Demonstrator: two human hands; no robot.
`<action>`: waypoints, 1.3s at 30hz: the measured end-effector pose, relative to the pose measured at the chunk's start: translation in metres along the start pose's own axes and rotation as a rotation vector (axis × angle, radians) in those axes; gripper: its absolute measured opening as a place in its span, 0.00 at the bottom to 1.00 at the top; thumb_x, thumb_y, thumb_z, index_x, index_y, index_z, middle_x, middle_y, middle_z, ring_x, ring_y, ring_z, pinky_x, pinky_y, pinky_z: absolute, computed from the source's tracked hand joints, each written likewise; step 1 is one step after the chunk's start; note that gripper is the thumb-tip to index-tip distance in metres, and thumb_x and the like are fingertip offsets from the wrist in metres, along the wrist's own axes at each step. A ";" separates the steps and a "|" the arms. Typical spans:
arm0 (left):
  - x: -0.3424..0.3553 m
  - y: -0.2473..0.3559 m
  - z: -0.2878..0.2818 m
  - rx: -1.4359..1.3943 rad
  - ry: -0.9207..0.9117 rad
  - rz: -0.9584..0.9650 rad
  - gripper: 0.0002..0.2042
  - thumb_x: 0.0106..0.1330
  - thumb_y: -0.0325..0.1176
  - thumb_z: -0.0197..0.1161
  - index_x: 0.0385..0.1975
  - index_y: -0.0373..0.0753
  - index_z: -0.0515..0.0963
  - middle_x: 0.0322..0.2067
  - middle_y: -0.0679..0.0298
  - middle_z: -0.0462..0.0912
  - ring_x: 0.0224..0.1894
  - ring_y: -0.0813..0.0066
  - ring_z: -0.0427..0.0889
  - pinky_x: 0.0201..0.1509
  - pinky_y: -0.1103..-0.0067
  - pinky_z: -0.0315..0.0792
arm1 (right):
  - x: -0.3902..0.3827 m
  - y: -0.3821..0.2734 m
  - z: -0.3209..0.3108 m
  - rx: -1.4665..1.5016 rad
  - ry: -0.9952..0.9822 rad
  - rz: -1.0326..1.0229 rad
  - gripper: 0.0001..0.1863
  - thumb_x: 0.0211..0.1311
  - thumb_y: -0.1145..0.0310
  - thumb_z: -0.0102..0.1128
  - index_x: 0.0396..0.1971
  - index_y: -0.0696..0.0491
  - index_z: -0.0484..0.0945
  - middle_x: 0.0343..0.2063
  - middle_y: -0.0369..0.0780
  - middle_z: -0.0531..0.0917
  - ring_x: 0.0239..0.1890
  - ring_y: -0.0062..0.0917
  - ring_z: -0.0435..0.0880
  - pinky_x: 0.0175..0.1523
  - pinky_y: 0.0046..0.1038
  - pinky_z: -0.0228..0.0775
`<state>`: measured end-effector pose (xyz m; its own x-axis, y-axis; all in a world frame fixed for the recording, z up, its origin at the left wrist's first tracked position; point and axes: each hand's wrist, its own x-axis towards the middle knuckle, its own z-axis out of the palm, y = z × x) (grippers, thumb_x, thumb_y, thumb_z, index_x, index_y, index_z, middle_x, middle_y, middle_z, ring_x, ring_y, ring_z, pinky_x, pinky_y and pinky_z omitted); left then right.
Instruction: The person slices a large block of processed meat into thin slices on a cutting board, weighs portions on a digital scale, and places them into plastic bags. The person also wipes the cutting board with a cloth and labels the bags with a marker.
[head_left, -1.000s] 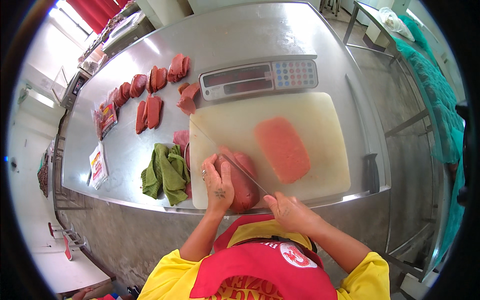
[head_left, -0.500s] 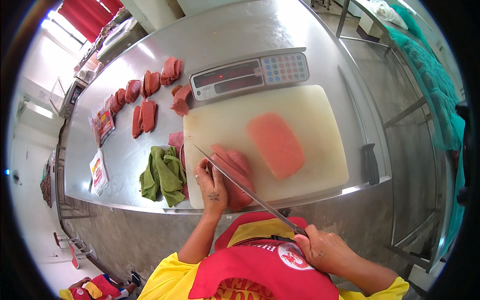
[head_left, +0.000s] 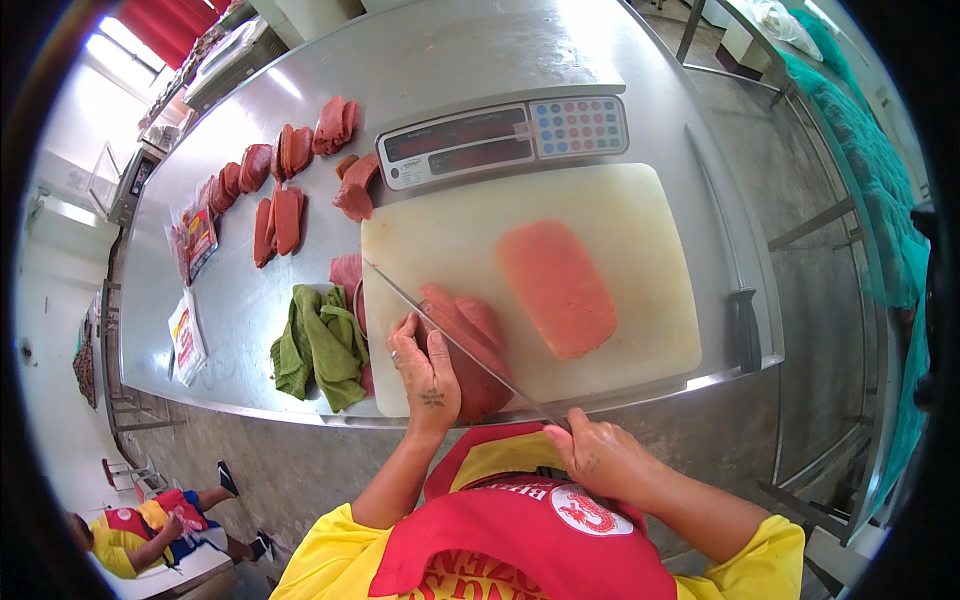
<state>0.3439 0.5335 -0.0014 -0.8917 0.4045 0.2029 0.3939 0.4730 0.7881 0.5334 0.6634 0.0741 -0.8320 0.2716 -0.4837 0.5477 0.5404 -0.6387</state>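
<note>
A pink-red chunk of meat (head_left: 484, 388) lies on the white cutting board (head_left: 640, 240), near its front left corner. Slices lean at its far end. Against its left side rests my left hand (head_left: 428, 378), fingers curved and thumb laid along the meat, holding it. My right hand (head_left: 605, 458) grips the handle of a long knife (head_left: 462, 340), mostly covered by the fingers. The blade slants far left across the top of the meat, its tip near the board's left edge. Right of the chunk, a flat pink slab of meat (head_left: 557, 290) lies apart.
A digital scale (head_left: 460, 142) stands behind the board. A green cloth (head_left: 318, 345) lies left, with stacked meat slices (head_left: 285, 220) and plastic packets (head_left: 187, 340) beyond. Another long knife (head_left: 745, 330) lies right on the steel table (head_left: 480, 55). A seated person (head_left: 150, 535) is at lower left.
My right hand has moved left and away from me, and the knife's tip reaches farther left across the meat. My left hand keeps its hold. The view has shifted slightly.
</note>
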 end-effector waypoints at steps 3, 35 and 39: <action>-0.001 -0.001 0.000 0.001 0.000 -0.012 0.20 0.72 0.37 0.47 0.54 0.26 0.60 0.55 0.44 0.61 0.59 0.51 0.62 0.65 0.65 0.53 | 0.020 -0.001 0.007 -0.002 -0.008 0.010 0.26 0.70 0.49 0.40 0.31 0.62 0.69 0.21 0.60 0.78 0.27 0.57 0.79 0.33 0.51 0.72; -0.015 -0.004 0.003 -0.248 0.070 -0.081 0.18 0.72 0.38 0.50 0.53 0.30 0.62 0.49 0.55 0.63 0.51 0.66 0.66 0.55 0.72 0.65 | -0.089 -0.013 -0.049 -0.045 -0.159 0.239 0.25 0.68 0.47 0.42 0.35 0.58 0.68 0.26 0.57 0.81 0.30 0.56 0.80 0.37 0.49 0.72; -0.016 -0.005 0.002 -0.361 0.066 -0.147 0.17 0.72 0.36 0.49 0.54 0.31 0.61 0.51 0.56 0.63 0.52 0.68 0.65 0.56 0.72 0.64 | -0.087 -0.015 -0.055 -0.034 -0.148 0.233 0.23 0.69 0.49 0.42 0.35 0.57 0.68 0.24 0.56 0.80 0.29 0.56 0.79 0.36 0.50 0.71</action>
<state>0.3564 0.5265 -0.0103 -0.9497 0.2965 0.1004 0.1678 0.2114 0.9629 0.5926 0.6749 0.1588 -0.6608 0.2739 -0.6988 0.7175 0.5039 -0.4810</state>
